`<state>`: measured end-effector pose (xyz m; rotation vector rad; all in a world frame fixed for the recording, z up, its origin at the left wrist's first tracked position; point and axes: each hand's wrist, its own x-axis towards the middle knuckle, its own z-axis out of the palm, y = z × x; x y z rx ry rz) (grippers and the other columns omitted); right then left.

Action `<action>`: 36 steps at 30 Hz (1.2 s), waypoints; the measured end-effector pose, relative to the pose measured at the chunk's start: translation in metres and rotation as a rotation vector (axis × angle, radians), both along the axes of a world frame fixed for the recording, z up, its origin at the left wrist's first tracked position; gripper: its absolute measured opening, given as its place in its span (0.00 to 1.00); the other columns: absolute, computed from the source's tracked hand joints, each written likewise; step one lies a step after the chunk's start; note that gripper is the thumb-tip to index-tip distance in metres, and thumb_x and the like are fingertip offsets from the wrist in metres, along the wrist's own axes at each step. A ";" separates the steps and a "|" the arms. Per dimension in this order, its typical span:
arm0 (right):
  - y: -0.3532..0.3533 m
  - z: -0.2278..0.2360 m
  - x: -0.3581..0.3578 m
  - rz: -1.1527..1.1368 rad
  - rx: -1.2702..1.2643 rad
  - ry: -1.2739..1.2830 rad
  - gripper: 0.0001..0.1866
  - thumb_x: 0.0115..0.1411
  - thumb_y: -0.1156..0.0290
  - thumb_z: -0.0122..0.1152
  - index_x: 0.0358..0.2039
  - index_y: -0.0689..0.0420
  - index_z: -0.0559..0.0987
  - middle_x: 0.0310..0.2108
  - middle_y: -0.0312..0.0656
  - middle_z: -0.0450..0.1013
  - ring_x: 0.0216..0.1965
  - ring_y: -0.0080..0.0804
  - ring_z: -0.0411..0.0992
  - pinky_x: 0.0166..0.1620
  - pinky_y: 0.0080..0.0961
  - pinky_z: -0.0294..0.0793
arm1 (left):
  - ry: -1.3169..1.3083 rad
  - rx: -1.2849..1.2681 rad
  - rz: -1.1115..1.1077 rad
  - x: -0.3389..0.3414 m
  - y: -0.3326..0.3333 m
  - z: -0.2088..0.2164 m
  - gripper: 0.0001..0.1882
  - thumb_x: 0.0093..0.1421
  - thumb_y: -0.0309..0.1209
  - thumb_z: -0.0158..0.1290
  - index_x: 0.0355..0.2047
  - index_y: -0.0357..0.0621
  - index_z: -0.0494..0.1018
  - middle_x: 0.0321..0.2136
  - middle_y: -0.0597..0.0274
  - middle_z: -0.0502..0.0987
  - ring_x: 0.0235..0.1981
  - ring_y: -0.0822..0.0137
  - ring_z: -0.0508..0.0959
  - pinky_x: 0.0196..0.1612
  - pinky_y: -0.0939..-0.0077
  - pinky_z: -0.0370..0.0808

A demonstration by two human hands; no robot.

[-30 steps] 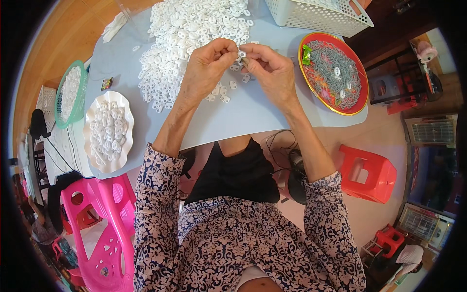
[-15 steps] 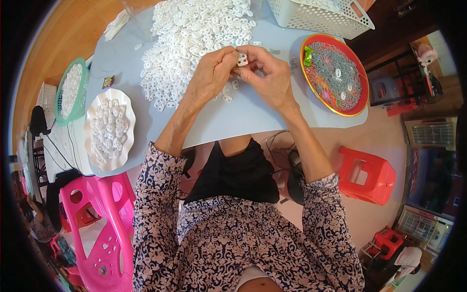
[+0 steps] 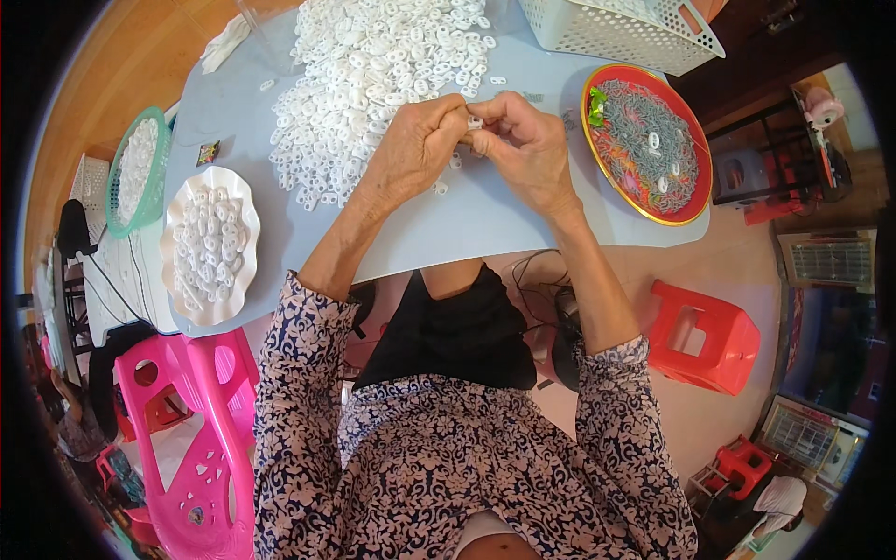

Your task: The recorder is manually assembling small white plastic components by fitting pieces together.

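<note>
My left hand (image 3: 415, 145) and my right hand (image 3: 525, 149) meet above the table, fingers closed in a pinch. Between their fingertips is a small white two-holed plastic piece (image 3: 475, 122), mostly covered by the fingers. Just beyond and left of my hands spreads a large heap of similar white pieces (image 3: 359, 84). Off to the right, a round red tray (image 3: 696, 117) with a gold rim holds many thin grey pieces, a few white ones and a green wrapper. On the left, a wavy-edged white plate (image 3: 254, 245) carries more white pieces.
A white perforated basket (image 3: 616, 42) stands at the far right of the grey-blue table (image 3: 448, 229). A green basket (image 3: 159, 191) of white pieces is beyond its left edge. A pink chair (image 3: 210, 420) and a red stool (image 3: 705, 336) flank me. A small wrapper (image 3: 208, 154) lies near the plate.
My fingers have closed further over the white piece, so less of it shows. Both hands have shifted slightly to the right.
</note>
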<state>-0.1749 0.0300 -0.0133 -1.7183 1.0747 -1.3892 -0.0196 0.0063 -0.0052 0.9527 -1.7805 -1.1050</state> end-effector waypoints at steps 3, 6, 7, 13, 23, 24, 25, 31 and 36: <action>0.002 0.003 -0.001 0.002 0.010 -0.007 0.08 0.50 0.78 0.65 0.31 0.63 0.76 0.25 0.37 0.76 0.25 0.18 0.73 0.29 0.16 0.73 | -0.027 0.013 -0.019 -0.001 0.003 0.002 0.13 0.61 0.30 0.39 0.23 0.34 0.65 0.15 0.61 0.65 0.19 0.74 0.62 0.24 0.76 0.64; 0.003 0.004 -0.002 0.000 0.014 -0.016 0.07 0.50 0.79 0.65 0.29 0.64 0.75 0.24 0.37 0.76 0.26 0.18 0.74 0.29 0.16 0.73 | -0.030 0.080 -0.037 0.000 0.004 0.004 0.14 0.61 0.31 0.39 0.23 0.35 0.66 0.16 0.63 0.66 0.21 0.75 0.63 0.25 0.77 0.64; 0.001 0.004 -0.001 -0.002 0.012 -0.010 0.06 0.51 0.78 0.64 0.30 0.64 0.76 0.23 0.36 0.76 0.25 0.17 0.73 0.28 0.16 0.73 | -0.030 0.130 -0.037 0.000 0.004 0.006 0.14 0.61 0.32 0.39 0.23 0.35 0.66 0.16 0.65 0.66 0.21 0.76 0.63 0.25 0.78 0.64; -0.008 -0.006 -0.002 0.057 0.097 -0.164 0.07 0.54 0.77 0.62 0.35 0.64 0.78 0.24 0.33 0.74 0.24 0.14 0.69 0.27 0.13 0.69 | 0.126 0.102 -0.013 -0.005 0.002 0.000 0.15 0.63 0.35 0.39 0.25 0.37 0.68 0.19 0.69 0.67 0.23 0.78 0.63 0.25 0.81 0.62; -0.098 0.089 -0.083 -0.519 -0.305 0.243 0.09 0.55 0.74 0.58 0.36 0.64 0.76 0.25 0.47 0.75 0.27 0.31 0.74 0.32 0.28 0.72 | 0.558 0.193 0.239 0.018 -0.017 0.006 0.21 0.63 0.40 0.37 0.22 0.37 0.67 0.17 0.61 0.67 0.27 0.68 0.69 0.37 0.75 0.67; -0.107 0.100 -0.101 -0.547 -0.385 0.366 0.09 0.55 0.75 0.58 0.36 0.64 0.76 0.25 0.47 0.74 0.26 0.31 0.73 0.32 0.28 0.72 | 0.608 0.189 0.214 0.017 -0.018 0.005 0.22 0.64 0.41 0.36 0.21 0.36 0.66 0.17 0.60 0.67 0.28 0.67 0.70 0.39 0.73 0.67; -0.115 0.107 -0.119 -0.571 -0.460 0.487 0.09 0.54 0.75 0.57 0.36 0.64 0.76 0.24 0.47 0.74 0.25 0.31 0.73 0.31 0.27 0.72 | 0.611 0.189 0.213 0.016 -0.019 0.006 0.22 0.64 0.41 0.36 0.21 0.36 0.66 0.17 0.60 0.67 0.28 0.67 0.70 0.39 0.73 0.67; -0.087 0.083 -0.077 -0.345 -0.508 0.759 0.07 0.52 0.72 0.58 0.32 0.57 0.80 0.28 0.41 0.76 0.27 0.33 0.72 0.35 0.25 0.72 | 0.648 0.216 0.296 0.026 -0.022 0.003 0.22 0.63 0.41 0.36 0.22 0.35 0.66 0.17 0.60 0.67 0.29 0.66 0.70 0.40 0.73 0.67; -0.056 0.036 -0.028 0.050 -0.152 0.862 0.07 0.51 0.71 0.57 0.30 0.58 0.79 0.26 0.45 0.75 0.28 0.43 0.73 0.34 0.33 0.72 | 0.638 0.190 0.277 0.019 -0.023 0.003 0.21 0.63 0.41 0.37 0.22 0.36 0.67 0.17 0.60 0.68 0.28 0.66 0.71 0.39 0.73 0.68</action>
